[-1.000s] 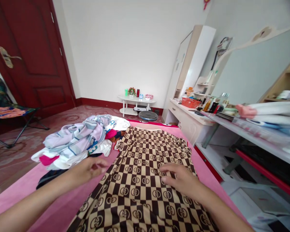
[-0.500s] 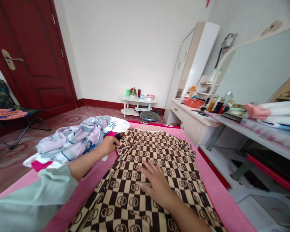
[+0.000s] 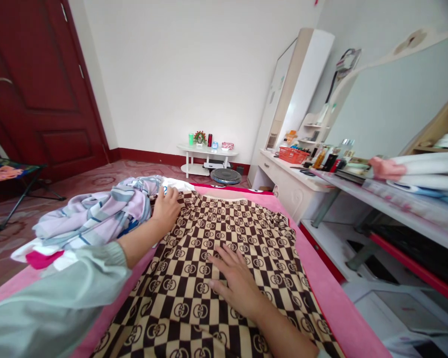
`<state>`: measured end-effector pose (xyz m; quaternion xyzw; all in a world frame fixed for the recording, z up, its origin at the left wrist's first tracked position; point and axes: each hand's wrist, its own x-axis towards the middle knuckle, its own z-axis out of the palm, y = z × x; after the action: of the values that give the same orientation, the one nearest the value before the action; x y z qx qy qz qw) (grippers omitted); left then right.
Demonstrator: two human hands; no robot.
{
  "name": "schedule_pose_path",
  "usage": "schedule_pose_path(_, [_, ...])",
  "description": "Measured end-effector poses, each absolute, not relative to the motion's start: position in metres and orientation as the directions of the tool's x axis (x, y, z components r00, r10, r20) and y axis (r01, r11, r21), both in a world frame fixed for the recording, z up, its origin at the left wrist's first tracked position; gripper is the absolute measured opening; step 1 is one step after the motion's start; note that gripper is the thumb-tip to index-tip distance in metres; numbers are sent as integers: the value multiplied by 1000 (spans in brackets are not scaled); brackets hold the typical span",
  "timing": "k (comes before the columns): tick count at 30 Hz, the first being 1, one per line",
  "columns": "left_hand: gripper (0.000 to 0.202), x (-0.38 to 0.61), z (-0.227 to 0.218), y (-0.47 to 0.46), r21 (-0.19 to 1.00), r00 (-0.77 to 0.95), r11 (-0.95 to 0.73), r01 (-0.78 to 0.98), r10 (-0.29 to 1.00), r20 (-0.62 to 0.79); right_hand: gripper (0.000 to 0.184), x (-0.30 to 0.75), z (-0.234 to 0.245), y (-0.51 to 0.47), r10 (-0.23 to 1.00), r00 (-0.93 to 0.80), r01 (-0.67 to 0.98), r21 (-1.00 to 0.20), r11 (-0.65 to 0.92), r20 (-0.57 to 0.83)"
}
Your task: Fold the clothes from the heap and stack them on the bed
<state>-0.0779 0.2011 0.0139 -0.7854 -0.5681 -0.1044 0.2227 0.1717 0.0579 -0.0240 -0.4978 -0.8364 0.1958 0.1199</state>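
A brown-and-beige checkered garment (image 3: 194, 278) with a ring-like motif lies spread over a pink cloth (image 3: 349, 303), its neckline at the far end. My right hand (image 3: 236, 278) rests flat on its middle with the fingers apart. At the garment's far left corner, by the sleeve, is my left hand (image 3: 167, 209), fingers stretched out and partly spread over the fabric. Just left of that hand is a heap of clothes, with a lilac and grey-blue plaid cloth (image 3: 97, 214) on top and white and bright pink pieces (image 3: 45, 259) under it.
On the right stand a white dressing table (image 3: 283, 171) with a red basket (image 3: 293, 155) and a shelf unit holding folded cloths (image 3: 429, 171). A low white table (image 3: 209, 150) is by the far wall, a round dark disc (image 3: 226, 176) before it. A folding chair (image 3: 18, 181) stands left.
My left hand has let go of the garment's left edge and moved slightly forward, its fingers now stretched over the sleeve area. My right hand stays flat. The view has shifted slightly right.
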Motion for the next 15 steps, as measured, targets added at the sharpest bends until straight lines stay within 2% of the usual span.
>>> schedule_pose_path(3, [39,-51,-11,201,-187,416,-372,909,813,407,56,171,-24,58,878,-479,783,-451,429,2])
schedule_pose_path(5, [46,-43,-33,206,-109,423,-414,904,823,379,56,171,-23,57,882,-472,779,-468,418,1])
schedule_pose_path(9, [53,-49,-66,225,61,294,-339,939,882,369,58,177,-17,57,884,-465,750,-544,375,-32])
schedule_pose_path(13, [53,-57,-75,234,98,253,-316,944,880,402,51,192,-1,82,829,-553,636,-687,351,-87])
schedule_pose_path(15, [56,-57,-75,233,98,252,-318,943,875,413,44,209,3,109,870,-491,629,-705,326,-35])
